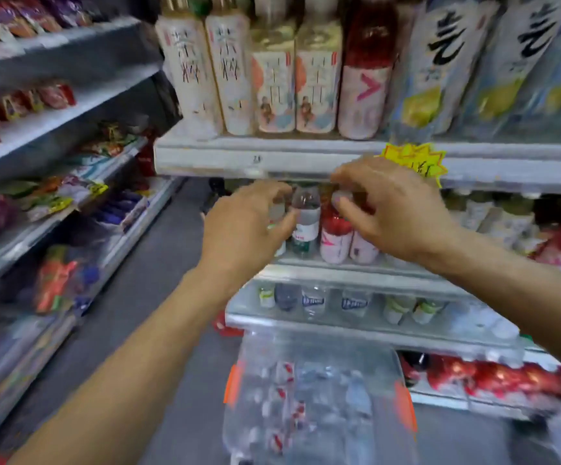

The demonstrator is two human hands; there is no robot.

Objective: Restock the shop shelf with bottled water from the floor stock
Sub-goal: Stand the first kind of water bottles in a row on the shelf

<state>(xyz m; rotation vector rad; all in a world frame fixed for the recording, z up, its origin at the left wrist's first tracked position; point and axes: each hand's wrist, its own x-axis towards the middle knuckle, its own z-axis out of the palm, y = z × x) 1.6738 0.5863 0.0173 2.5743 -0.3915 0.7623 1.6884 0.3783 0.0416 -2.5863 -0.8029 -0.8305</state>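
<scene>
Clear plastic fills the bottom of my view: the shrink-wrapped pack of water [309, 397] lies on the grey floor [178, 263] right in front of the drinks rack. Both my arms reach up to the middle shelf [356, 268]. My left hand [248, 226] is curled round a water bottle [276, 211] standing at the shelf's left end, with most of it hidden behind my fingers. Just beside it stands a second water bottle [306, 218] with a white, red and green label, between my two hands. My right hand [393, 213] hovers over the top of a pink-labelled bottle [336, 243], fingers bent towards its cap; the blur keeps me from telling whether they grip it. A yellow price tag [413, 161] hangs just above my right knuckles.
</scene>
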